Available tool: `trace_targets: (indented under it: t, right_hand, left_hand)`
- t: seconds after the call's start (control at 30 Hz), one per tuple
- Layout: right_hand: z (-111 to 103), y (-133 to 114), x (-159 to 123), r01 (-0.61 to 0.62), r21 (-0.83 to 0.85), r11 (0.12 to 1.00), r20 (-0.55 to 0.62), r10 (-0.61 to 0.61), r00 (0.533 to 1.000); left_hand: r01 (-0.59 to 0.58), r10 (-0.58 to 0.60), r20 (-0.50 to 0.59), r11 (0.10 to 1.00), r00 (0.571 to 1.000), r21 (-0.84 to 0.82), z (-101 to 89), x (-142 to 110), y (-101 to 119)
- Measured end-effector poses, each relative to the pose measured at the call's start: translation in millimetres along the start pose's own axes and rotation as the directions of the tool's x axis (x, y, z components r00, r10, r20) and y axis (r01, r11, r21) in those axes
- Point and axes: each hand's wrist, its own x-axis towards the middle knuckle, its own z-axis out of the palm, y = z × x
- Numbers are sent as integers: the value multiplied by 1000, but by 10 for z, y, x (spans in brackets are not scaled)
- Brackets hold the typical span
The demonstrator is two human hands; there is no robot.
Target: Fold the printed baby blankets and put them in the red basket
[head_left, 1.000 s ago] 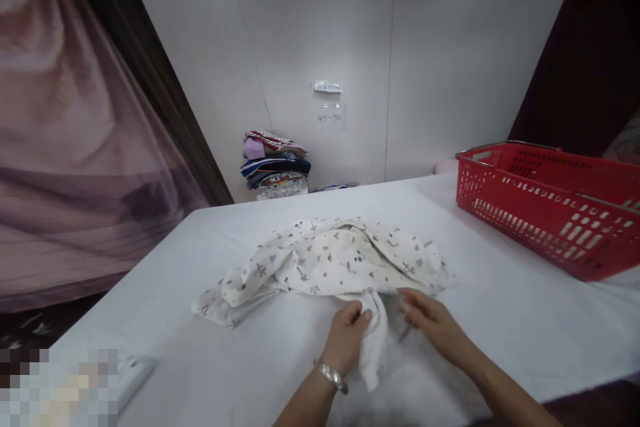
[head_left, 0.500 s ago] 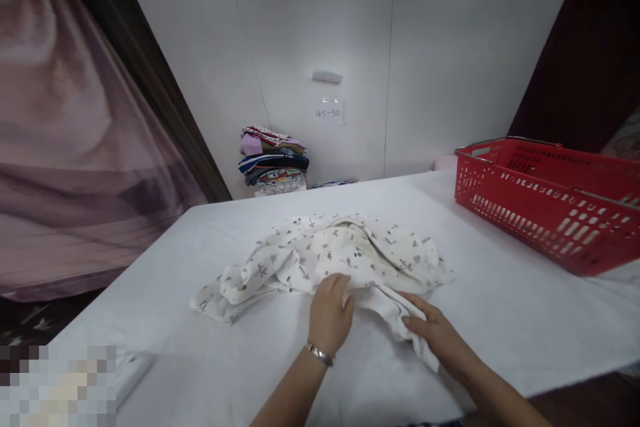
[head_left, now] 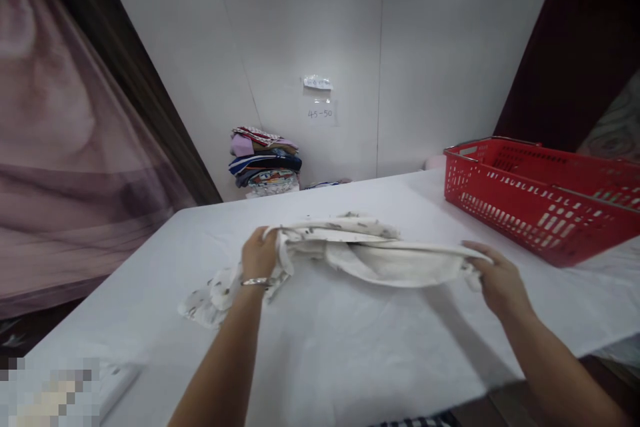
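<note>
Head camera: white printed cloth held up, neither flat nor folded

Both hands are busy with it, over the middle of the white surface. The left hand, a silvery bracelet at its wrist, is curled round a bunched part; I can't make out its fingertips. Over towards the right edge, the right hand has its fingers nearly closed, pinching the other end. Between them the plain side sags in a loose fold above the surface, while a crumpled end lies on it, beside and below the left hand.

As for how far along things are, I'd say early: the cloth is gripped and partly spread, but its creases aren't out and its edges aren't lined up. The red basket sits by the right end of the far edge, apart from the cloth. Past that edge, by the wall, stands a pile of folded fabrics.
</note>
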Motion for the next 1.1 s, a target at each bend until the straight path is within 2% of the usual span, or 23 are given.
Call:
trace_targets:
  t: [0.03, 0.1, 0.2, 0.23, 0.3, 0.37, 0.4, 0.43, 0.47, 0.5, 0.53, 0.57, 0.6, 0.63, 0.7, 0.73, 0.8, 0.87, 0.93, 0.97, 1.1]
  right_hand:
    - [-67, -57, 61, 48, -2, 999, -94, -48, 994]
    - [-202, -115, 173, 129, -14, 992, -273, -128, 954]
    - [-419, -22, 354, 141, 38, 989, -450, -109, 886]
    - [-491, 49, 417, 103, 56, 993, -459, -66, 886]
    - [-613, 208, 537, -23, 28, 999, -396, 32, 918]
    - [-682, 344, 622, -83, -198, 977, -241, 33, 970]
    - [-687, 390, 643, -24, -359, 933, -163, -37, 986]
    - [-670, 420, 644, 92, -506, 858, -81, -154, 985]
    - [-629, 436, 625, 239, -613, 753, 11, -294, 956]
    - [-566, 442, 583, 384, -661, 645, 104, -427, 898]
    - [-480, 445, 519, 504, -654, 564, 190, -522, 832]
    - [-376, 449, 434, 593, -614, 521, 272, -566, 778]
    - [-259, 458, 331, 655, -552, 516, 366, -557, 746]
    - [-133, 476, 215, 690, -490, 532, 462, -513, 724]
    - [121, 535, -32, 726, -412, 551, 656, -374, 656]
    - [238, 573, -149, 748, -387, 540, 738, -305, 602]
    - [431, 647, -340, 801, -342, 491, 848, -205, 488]
    - [553, 700, -450, 836, -320, 445, 891, -157, 425]
    - [595, 716, -483, 842, -318, 436, 898, -146, 415]
    - [589, 708, -480, 831, -313, 459, 895, -150, 420]
    - [448, 610, -464, 682, -225, 696, 868, -176, 465]
  left_hand:
    - [30, -30, -61, 1000, 998, -5, -139, 82, -28]
    - [116, -113, -186, 993, 976, 5, -424, 207, -129]
    - [254, -221, -290, 964, 931, 82, -783, 304, -367]
    - [285, -242, -284, 951, 928, 123, -866, 313, -460]
    - [324, -275, -232, 922, 933, 213, -963, 298, -652]
    - [344, -313, -147, 888, 938, 303, -982, 245, -833]
    - [347, -333, -103, 873, 937, 342, -971, 208, -911]
    - [346, -348, -65, 860, 935, 374, -950, 166, -975]
    - [348, -362, -41, 848, 931, 401, -921, 122, -1021]
    - [331, -348, -39, 841, 937, 428, -883, 76, -1044]
    - [279, -286, -56, 847, 957, 453, -835, 27, -1042]
    - [186, -169, -78, 862, 982, 472, -775, -27, -1015]
    - [58, -14, -95, 873, 995, 484, -700, -89, -963]
    - [-91, 156, -96, 870, 983, 484, -609, -161, -889]
    - [-374, 420, -17, 824, 907, 425, -385, -346, -699]
    - [-459, 475, 53, 808, 878, 370, -258, -455, -598]
    - [-553, 490, 271, 790, 829, 265, 1, -678, -419]
    - [-567, 414, 481, 790, 773, 232, 221, -854, -313]
    - [-556, 318, 599, 788, 735, 264, 360, -933, -292]
    - [-546, 281, 621, 787, 731, 287, 395, -934, -306]
    - [-479, 208, 601, 811, 772, 335, 383, -820, -415]
